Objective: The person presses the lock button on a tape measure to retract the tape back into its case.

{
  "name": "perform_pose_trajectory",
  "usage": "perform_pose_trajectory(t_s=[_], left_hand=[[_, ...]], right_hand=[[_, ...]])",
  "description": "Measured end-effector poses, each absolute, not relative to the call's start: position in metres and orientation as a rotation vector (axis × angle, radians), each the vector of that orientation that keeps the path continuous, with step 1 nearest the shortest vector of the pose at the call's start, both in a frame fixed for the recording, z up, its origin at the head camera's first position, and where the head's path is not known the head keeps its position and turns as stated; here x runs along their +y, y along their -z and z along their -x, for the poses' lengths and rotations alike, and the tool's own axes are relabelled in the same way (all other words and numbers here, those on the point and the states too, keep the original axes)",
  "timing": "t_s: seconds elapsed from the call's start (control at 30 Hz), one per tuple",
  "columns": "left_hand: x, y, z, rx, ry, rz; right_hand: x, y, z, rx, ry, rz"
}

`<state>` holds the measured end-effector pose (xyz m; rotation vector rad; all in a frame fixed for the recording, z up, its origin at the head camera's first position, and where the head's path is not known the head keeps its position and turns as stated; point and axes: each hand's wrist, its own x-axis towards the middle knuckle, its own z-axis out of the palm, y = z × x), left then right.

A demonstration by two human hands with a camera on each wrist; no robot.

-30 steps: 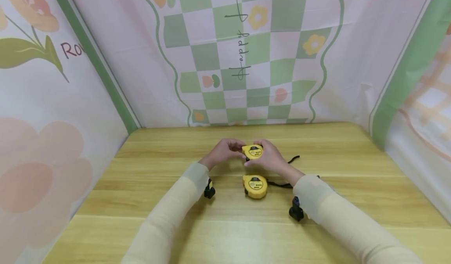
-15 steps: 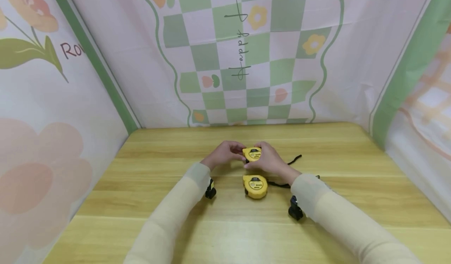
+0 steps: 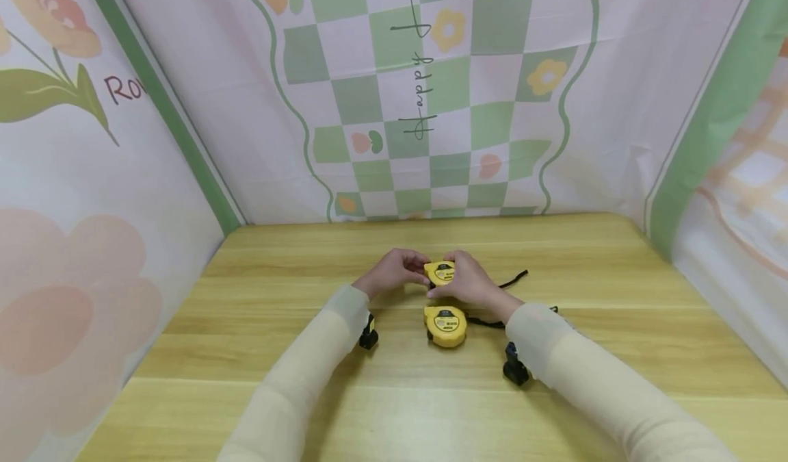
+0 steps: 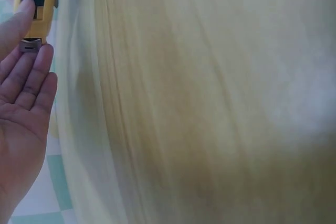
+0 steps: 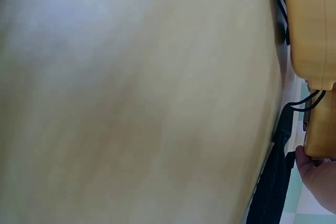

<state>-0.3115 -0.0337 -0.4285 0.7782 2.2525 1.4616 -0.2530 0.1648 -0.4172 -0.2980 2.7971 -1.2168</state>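
Observation:
A yellow tape measure (image 3: 440, 272) with a round label is gripped from its right side by my right hand (image 3: 470, 280). My left hand (image 3: 399, 271) is at its left end. In the left wrist view, my left thumb rests on the front of that tape measure (image 4: 47, 11), beside the black button, with the fingertips under the metal end hook (image 4: 30, 45). A second yellow tape measure (image 3: 446, 326) lies on the table, nearer to me. In the right wrist view, the near case (image 5: 312, 30) partly covers the held one; my right hand (image 5: 320, 179) shows only in part.
Black wrist straps trail to the right from both tape measures; the far strap (image 3: 514, 279) ends on the wooden table (image 3: 277, 298). My right forearm passes over the near strap (image 3: 486, 322). A patterned curtain (image 3: 431, 106) hangs along the table's far edge.
Both hands and the held tape measure have come slightly nearer to me. The tape measure on the table has stayed in place.

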Motion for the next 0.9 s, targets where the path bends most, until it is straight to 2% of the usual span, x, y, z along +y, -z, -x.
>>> perform_pose_trajectory(t_s=[0.9], left_hand=[[-0.0345, 0.4365, 0.3122, 2.311, -1.362, -0.808]], right_hand=[[0.1598, 0.4188, 0.2499, 2.833, 1.083, 0.289]])
